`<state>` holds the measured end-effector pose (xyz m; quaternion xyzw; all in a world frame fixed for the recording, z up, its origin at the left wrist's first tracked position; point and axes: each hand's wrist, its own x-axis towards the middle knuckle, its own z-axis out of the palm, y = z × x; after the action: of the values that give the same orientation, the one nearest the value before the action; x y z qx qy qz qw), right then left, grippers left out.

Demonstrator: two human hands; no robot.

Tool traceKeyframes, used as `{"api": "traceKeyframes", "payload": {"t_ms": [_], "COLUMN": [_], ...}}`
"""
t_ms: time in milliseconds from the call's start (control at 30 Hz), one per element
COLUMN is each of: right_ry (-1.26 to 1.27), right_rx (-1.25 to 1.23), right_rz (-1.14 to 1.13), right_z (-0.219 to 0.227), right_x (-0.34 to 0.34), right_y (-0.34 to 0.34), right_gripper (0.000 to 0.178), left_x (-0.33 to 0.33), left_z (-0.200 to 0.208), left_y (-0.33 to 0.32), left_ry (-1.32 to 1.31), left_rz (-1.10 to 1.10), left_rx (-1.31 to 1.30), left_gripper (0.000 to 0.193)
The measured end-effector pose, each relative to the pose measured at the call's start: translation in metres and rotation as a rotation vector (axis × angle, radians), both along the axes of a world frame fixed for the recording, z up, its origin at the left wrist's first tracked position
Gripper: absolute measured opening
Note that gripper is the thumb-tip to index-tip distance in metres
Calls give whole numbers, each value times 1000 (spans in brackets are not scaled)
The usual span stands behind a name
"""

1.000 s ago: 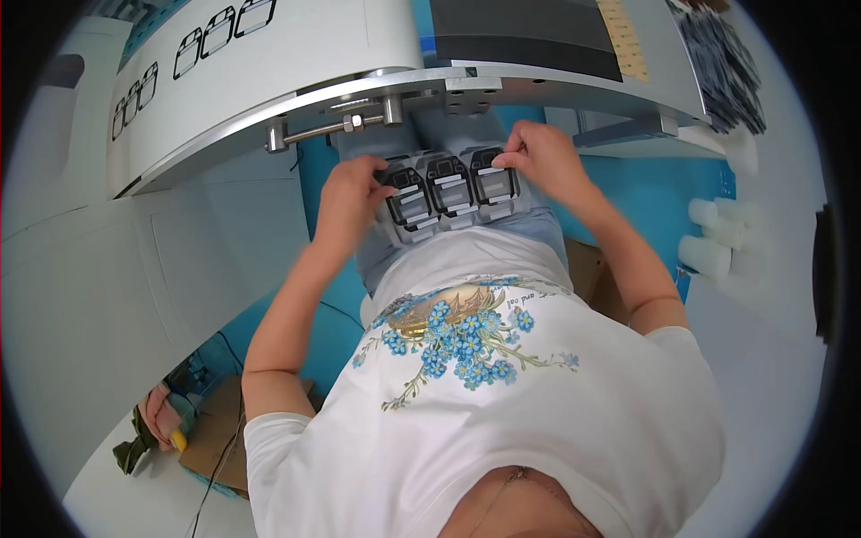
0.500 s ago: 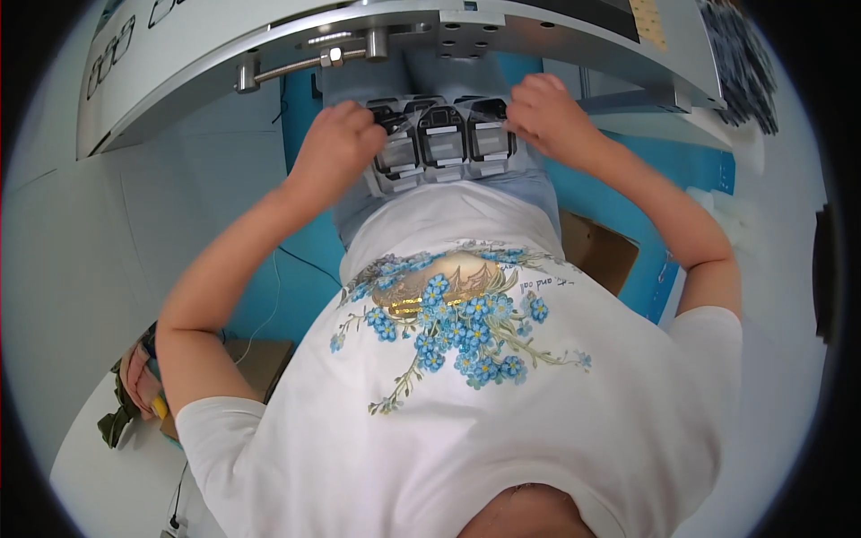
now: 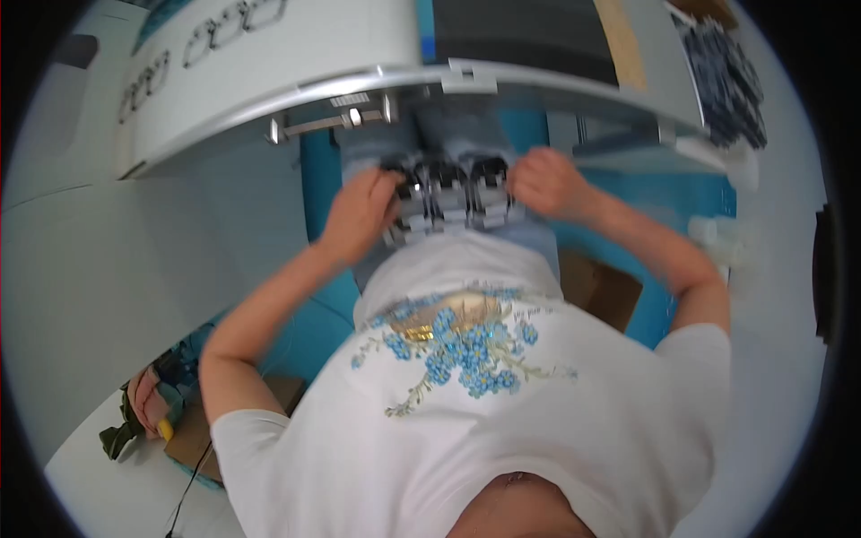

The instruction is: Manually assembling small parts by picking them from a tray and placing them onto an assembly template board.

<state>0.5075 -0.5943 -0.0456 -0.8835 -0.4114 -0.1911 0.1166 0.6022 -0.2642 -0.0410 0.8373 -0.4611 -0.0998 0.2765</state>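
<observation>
Over my lap, a clear sheet (image 3: 459, 218) carrying a row of three black frame-shaped parts is stretched between my hands. My left hand (image 3: 361, 213) pinches its left edge, fingers curled. At the opposite edge my right hand (image 3: 549, 184) has its fingers closed on the sheet in the same way. Both hands are a little blurred, so the exact fingertip contact is hard to see. The sheet lies just on my side of the metal-edged worktable (image 3: 278, 103), below its front edge in the picture.
On the worktable's left lie more black frame outlines (image 3: 233, 34); a dark panel (image 3: 525, 40) is set into its middle. A metal rod (image 3: 327, 124) runs under the front edge. A pile of dark strips (image 3: 722, 81) sits at the far right. Cardboard boxes (image 3: 599, 291) stand beside me.
The whole view has shifted, so the worktable, my hands and the sheet appear lower and more of the tabletop shows. Both hands still hold the sheet.
</observation>
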Motion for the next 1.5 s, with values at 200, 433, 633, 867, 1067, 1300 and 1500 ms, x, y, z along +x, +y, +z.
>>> {"api": "traceKeyframes", "payload": {"t_ms": [200,433,633,867,1067,1300,1500], "right_ry": [397,552,675,785,745,765,784], "right_rx": [358,445,472,380,369,367,324], "right_rz": [-196,-281,-445,-523,-502,-505,-544], "right_z": [52,170,180,158,155,158,156], "right_x": [0,75,185,242,245,247,249], "right_y": [10,-10,-44,-76,-73,-73,-68], "right_gripper": [14,9,14,16,16,16,16], "left_x": [-2,91,216,267,273,277,274], "left_z": [47,162,167,153,146,139,131], "left_y": [4,-15,-69,-105,-104,-102,-102], "left_ry": [-199,-290,55,231,275,259,235], "left_rz": [86,41,153,145,147,132,123], "left_rx": [-192,-215,-196,12,20,-21,-66], "left_gripper": [16,15,10,11,9,11,11]}}
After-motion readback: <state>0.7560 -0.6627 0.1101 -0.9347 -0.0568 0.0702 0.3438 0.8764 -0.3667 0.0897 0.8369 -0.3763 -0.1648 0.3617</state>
